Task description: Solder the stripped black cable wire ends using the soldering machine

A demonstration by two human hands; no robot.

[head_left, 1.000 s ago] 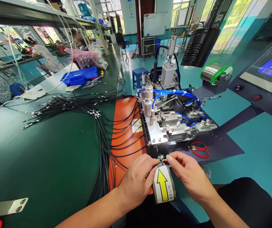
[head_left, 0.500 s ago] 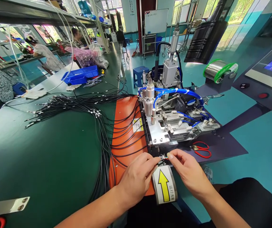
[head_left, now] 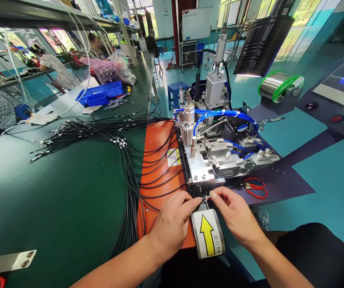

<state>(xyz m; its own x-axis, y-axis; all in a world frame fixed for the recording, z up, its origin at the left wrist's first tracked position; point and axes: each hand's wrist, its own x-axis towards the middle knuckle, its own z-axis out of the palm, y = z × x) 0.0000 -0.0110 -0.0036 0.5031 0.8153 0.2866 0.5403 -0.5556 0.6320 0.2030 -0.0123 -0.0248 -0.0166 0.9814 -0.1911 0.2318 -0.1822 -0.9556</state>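
My left hand [head_left: 176,218] is closed in a pinch at the front end of the machine's track, its fingertips on the end of a black cable. Facing it, my right hand [head_left: 233,210] pinches the thin coloured wires [head_left: 208,196] at that cable end between thumb and forefinger. Both sets of fingertips are a short way apart, just above the metal track [head_left: 203,206]. Below them curves a white guard with a yellow arrow [head_left: 208,234]. Several black cables [head_left: 162,184] run across the orange plate [head_left: 155,204] into the machine's side.
The machine [head_left: 210,148] with blue air tubes stands ahead. Red-handled cutters [head_left: 255,188] lie right of my hands. A solder spool [head_left: 280,87] hangs at the right. On the green table [head_left: 69,200] are a cable bundle [head_left: 84,132] and a blue tray [head_left: 99,94]. Other people sit far left.
My right hand has shifted slightly left and down, close to my left fingertips. My left hand stays almost in place, and the view has moved a little.
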